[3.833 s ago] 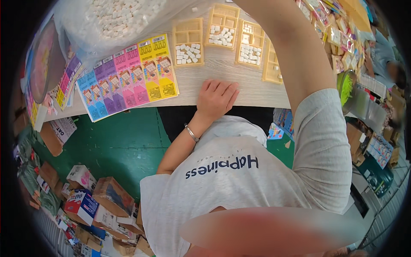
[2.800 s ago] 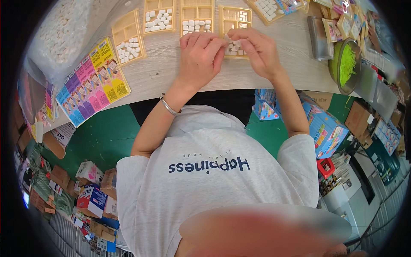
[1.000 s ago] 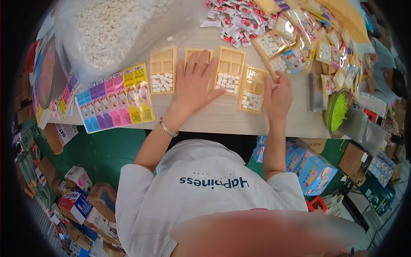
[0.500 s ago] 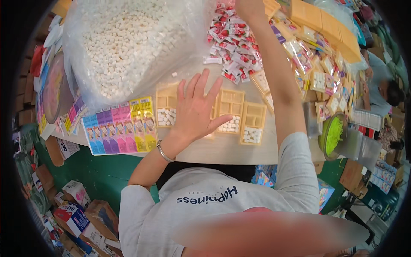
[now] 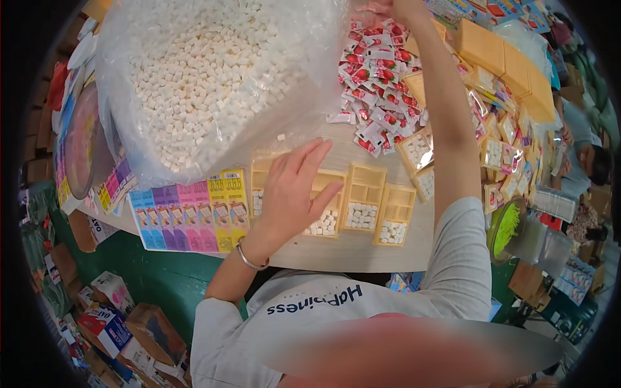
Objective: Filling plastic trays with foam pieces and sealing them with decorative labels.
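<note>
Pale tabletop (image 5: 349, 257) carries the yellow trays (image 5: 365, 184), the leftmost partly hidden by the left hand (image 5: 291, 194), loosely spread, gripping nothing I can see; beyond the red-and-white sachets (image 5: 381, 90), the right hand (image 5: 398, 9) is cropped, its grip unclear to me.

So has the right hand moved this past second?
Yes, forward: the right hand went from beside the row's rightmost tray to the far end of the strawberry sachets.

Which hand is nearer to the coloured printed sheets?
Left. The left hand is over the trays, just right of the coloured printed sheets; the right hand is much farther off, at the picture's top edge.
</note>
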### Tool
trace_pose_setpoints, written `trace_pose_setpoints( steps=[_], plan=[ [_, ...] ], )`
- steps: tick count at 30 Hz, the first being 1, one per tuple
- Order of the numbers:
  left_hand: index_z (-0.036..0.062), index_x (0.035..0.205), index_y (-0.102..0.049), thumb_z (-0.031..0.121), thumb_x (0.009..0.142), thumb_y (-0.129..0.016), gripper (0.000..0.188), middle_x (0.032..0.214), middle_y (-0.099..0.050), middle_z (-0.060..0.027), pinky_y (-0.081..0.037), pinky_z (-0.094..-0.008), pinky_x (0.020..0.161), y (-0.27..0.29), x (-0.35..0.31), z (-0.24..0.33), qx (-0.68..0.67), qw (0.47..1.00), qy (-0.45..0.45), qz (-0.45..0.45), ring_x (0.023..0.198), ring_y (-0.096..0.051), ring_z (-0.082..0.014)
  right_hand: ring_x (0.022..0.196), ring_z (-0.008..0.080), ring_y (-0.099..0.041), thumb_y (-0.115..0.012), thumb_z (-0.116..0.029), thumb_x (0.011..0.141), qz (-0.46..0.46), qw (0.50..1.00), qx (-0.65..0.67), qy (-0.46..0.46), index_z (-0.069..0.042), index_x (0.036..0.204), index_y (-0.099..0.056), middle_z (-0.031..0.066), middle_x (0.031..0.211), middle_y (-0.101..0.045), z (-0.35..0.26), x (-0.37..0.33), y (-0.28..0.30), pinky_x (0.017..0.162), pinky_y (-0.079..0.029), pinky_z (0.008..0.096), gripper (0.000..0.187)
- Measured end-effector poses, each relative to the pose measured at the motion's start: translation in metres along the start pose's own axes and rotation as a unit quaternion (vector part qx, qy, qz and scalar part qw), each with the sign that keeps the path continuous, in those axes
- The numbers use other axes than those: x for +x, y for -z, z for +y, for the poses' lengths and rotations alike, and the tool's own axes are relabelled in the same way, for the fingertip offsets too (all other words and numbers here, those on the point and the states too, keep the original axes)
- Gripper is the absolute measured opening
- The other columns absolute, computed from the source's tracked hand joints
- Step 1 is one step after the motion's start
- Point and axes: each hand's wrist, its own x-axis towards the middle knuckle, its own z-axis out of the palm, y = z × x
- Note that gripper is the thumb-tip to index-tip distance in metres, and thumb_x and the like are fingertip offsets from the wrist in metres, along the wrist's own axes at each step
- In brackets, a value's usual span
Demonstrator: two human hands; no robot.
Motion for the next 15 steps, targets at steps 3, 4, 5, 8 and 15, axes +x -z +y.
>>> trace_pose_setpoints(
  steps=[3, 4, 5, 8, 15],
  plan=[
    [0.0074, 0.137, -0.059, 0.029, 0.089, -0.077, 0.055, 0.127, -0.065, -0.0125, -0.048, -0.0410, 0.095, -0.009, 0.022, 0.001, -0.047, 0.999, -0.020, 0.014, 0.107, -0.064, -0.0320, 0.093, 0.0380, -0.073, -0.074, -0.024, 0.082, 0.041, 0.945, 0.249, 0.206, -0.010, 0.098, -0.079, 0.0212, 0.097, -0.074, 0.089, -0.015, 0.013, 0.081, -0.057, 0.0467, 0.021],
    [0.0076, 0.134, -0.061, 0.026, 0.089, -0.077, 0.051, 0.122, -0.067, -0.0116, -0.050, -0.0396, 0.092, -0.012, 0.033, 0.005, -0.097, 0.995, -0.019, 0.010, 0.102, -0.066, -0.0301, 0.093, 0.0380, -0.073, -0.074, -0.024, 0.082, 0.042, 0.950, 0.238, 0.199, -0.010, 0.098, -0.079, 0.0212, 0.097, -0.074, 0.116, -0.011, 0.003, 0.081, -0.057, 0.0467, 0.021],
    [0.0079, 0.131, -0.064, 0.023, 0.089, -0.077, 0.046, 0.117, -0.070, -0.0107, -0.052, -0.0382, 0.089, -0.018, 0.046, 0.011, -0.153, 0.988, -0.025, 0.004, 0.098, -0.068, -0.0281, 0.090, 0.0357, -0.073, -0.077, -0.025, 0.081, 0.069, 0.984, 0.117, 0.117, -0.009, 0.097, -0.079, 0.0204, 0.096, -0.074, 0.152, -0.007, -0.005, 0.080, -0.057, 0.0453, 0.022],
    [0.0071, 0.130, -0.065, 0.019, 0.091, -0.076, 0.042, 0.113, -0.071, -0.0072, -0.054, -0.0347, 0.084, -0.021, 0.064, 0.008, -0.278, 0.961, -0.005, 0.012, 0.095, -0.070, -0.0200, 0.085, 0.0311, -0.074, -0.079, -0.023, 0.082, 0.114, 0.988, 0.101, 0.035, -0.007, 0.096, -0.078, 0.0180, 0.093, -0.076, 0.137, -0.005, -0.015, 0.078, -0.058, 0.0422, 0.021],
    [0.0096, 0.138, -0.060, 0.021, 0.100, -0.069, 0.041, 0.110, -0.069, 0.0009, -0.056, -0.0295, 0.082, -0.042, 0.120, 0.024, -0.614, 0.775, 0.149, -0.011, 0.092, -0.065, -0.0092, 0.094, 0.0252, -0.071, -0.072, -0.007, 0.090, -0.014, 0.751, 0.660, -0.020, -0.005, 0.111, -0.071, 0.0098, 0.106, -0.073, 0.085, -0.097, 0.035, 0.084, -0.058, 0.0365, 0.022]
  ],
)
